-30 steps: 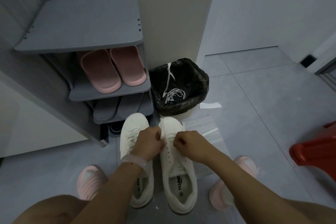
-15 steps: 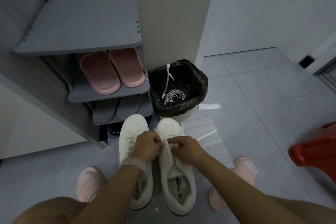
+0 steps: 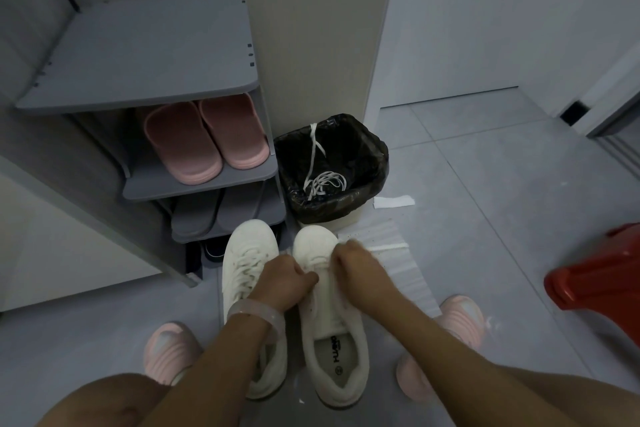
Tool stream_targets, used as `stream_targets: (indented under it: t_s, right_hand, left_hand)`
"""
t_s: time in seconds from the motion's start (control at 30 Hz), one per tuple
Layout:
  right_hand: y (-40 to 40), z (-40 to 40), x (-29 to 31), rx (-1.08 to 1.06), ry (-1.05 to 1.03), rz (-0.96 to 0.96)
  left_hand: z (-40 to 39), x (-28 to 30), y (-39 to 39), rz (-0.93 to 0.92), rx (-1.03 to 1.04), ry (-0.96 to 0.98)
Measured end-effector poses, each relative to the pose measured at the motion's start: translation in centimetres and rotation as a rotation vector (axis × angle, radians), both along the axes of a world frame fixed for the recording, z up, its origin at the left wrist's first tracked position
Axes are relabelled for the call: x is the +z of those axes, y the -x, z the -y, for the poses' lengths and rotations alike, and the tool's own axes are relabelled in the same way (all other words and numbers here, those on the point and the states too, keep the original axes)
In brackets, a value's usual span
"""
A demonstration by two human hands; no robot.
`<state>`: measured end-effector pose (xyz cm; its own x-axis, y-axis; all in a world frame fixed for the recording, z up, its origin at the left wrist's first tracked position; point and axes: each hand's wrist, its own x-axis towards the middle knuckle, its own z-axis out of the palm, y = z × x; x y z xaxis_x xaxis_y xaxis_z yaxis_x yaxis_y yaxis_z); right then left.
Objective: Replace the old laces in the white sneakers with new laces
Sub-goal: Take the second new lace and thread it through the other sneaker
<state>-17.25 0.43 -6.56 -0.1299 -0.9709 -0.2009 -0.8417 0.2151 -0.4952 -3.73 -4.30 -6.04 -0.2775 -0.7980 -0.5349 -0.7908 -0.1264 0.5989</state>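
on the grey tiled floor (image 3: pixel 485 218) in front of a grey tiered shoe rack (image 3: pixel 145 52), two white low-top sneakers stand side by side, toes pointing away from the person. the left white sneaker (image 3: pixel 247 253) already shows lace crossings over its tongue. the right white sneaker (image 3: pixel 332 319) is the one being worked on. the left hand (image 3: pixel 282 279) sits over the gap between the two shoes with its fingers curled in a clenched grip at the eyelet row; it appears to pinch the new white lace, though the lace itself is hidden under the fingers. the right hand (image 3: pixel 356 265) is also curled tight near the toe end of the eyelets, seemingly drawing a lace end through. a loose white strand (image 3: pixel 388 247) lies on a clear ribbed plastic wrapper (image 3: pixel 405 274) just beside the right shoe. the old white laces (image 3: pixel 323 182) lie tangled in a bin lined with a black plastic bag (image 3: pixel 367 163), so that part looks done.

to do this step well, i would keep both lace ends even in length, pull each crossing snug and flat without twisting, and steady the shoe with one hand so it does not slide while the other threads the next eyelet.
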Motion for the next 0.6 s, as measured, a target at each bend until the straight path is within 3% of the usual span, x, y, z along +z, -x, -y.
stream_targets:
  t_s: [0.1, 0.2, 0.23, 0.27, 0.33, 0.43, 0.5, 0.6]
  right_hand:
    - [5.2, 0.9, 2.3, -0.416, 0.311, 0.230]
    - [9.0, 0.6, 6.3, -0.886, 0.515, 1.018]
    - [9.3, 0.4, 7.2, -0.917, 0.509, 1.267]
    - [9.1, 0.3, 7.8, -0.891, 0.446, 1.398]
    - [7.3, 0.2, 7.8, -0.721, 0.187, 1.307]
    - [2.9, -0.9, 5.4, -0.213, -0.145, 0.649]
    - [0.5, -1.9, 3.3, 0.127, -0.196, 0.365]
    - [-1.6, -2.7, 2.4, 0.298, -0.215, 0.225]
  left_hand:
    - [0.0, -0.1, 0.0, -0.014, 0.032, -0.014]
    - [0.1, -0.6, 0.2, -0.072, 0.092, -0.079]
    - [0.2, -0.7, 0.3, -0.109, 0.129, -0.122]
    - [0.4, -1.0, 0.5, -0.145, 0.171, -0.161]
    - [0.8, -1.3, 0.8, -0.177, 0.263, -0.190]
    - [1.0, -2.1, 1.4, -0.074, 0.306, 0.014]
    - [0.8, -1.9, 1.8, 0.024, 0.304, 0.126]
    - [1.2, -1.7, 2.5, -0.038, 0.397, 0.056]
